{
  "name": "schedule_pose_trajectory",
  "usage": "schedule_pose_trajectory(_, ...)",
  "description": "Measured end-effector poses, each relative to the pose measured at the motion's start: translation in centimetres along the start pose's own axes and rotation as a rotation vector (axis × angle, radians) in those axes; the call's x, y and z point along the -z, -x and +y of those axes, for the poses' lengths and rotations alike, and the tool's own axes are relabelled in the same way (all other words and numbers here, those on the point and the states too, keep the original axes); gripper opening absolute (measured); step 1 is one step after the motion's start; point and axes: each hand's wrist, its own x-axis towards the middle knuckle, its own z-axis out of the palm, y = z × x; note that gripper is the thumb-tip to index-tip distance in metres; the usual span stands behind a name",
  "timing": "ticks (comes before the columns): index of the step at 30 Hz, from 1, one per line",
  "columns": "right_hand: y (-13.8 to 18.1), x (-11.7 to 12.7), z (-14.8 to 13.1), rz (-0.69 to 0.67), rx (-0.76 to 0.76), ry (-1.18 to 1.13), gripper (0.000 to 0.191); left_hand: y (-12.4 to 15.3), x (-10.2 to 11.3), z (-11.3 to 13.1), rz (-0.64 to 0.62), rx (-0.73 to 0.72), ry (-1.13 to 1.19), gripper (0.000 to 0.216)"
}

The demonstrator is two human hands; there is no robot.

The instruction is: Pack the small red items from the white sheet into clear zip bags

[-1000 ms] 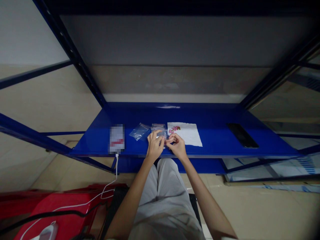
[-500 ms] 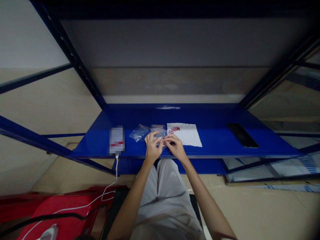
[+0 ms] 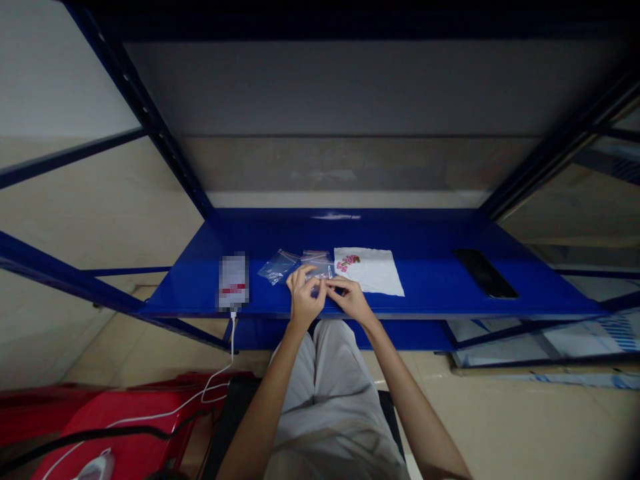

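My left hand (image 3: pixel 306 297) and my right hand (image 3: pixel 349 297) meet at the front of the blue shelf (image 3: pixel 425 230). Thumb and fingers of each are pinched together, and whatever lies between the fingertips is too small to make out. Just beyond them lies a clear zip bag (image 3: pixel 318 265), partly covered by my left hand. A second clear plastic bag (image 3: pixel 278 267) lies to its left. On the right, close to my right hand, a white cloth (image 3: pixel 376 270) is spread flat, with a pink and brown flower pattern (image 3: pixel 349 263) at its left side.
A black phone (image 3: pixel 485 273) lies toward the shelf's right end. At the left lies a blurred-out device (image 3: pixel 233 281) with a white cable (image 3: pixel 233 340) running down over a red stool (image 3: pixel 120 420). Blue posts (image 3: pixel 150 120) frame the shelf.
My right hand has shifted slightly, its fingers now more drawn together and closer to the left fingertips. The bags, cloth and phone stay where they were.
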Motion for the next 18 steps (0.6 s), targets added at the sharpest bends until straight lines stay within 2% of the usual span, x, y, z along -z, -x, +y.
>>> schedule_pose_trajectory(3,-0.1,0.4,0.0,0.069,-0.01,-0.031,0.027,-0.2,0.2,0.4,-0.003,-0.004,-0.018,0.01)
schedule_pose_trajectory(9,0.1,1.3,0.6,0.253,-0.246,-0.22,0.045,-0.2,0.1,0.1,-0.036,-0.056,-0.06,0.041)
schedule_pose_trajectory(12,0.2,1.4,1.0,0.253,-0.298,-0.276,0.053,-0.2,-0.2,-0.2,-0.041,-0.071,-0.077,0.046)
schedule_pose_trajectory(15,0.2,1.3,1.1,0.245,-0.311,-0.279,0.05,-0.2,-0.3,-0.3,-0.053,-0.072,-0.077,0.047)
schedule_pose_trajectory(18,0.0,1.2,1.1,0.359,-0.316,-0.349,0.044,-0.2,-0.4,-0.1,-0.063,-0.04,-0.058,0.041)
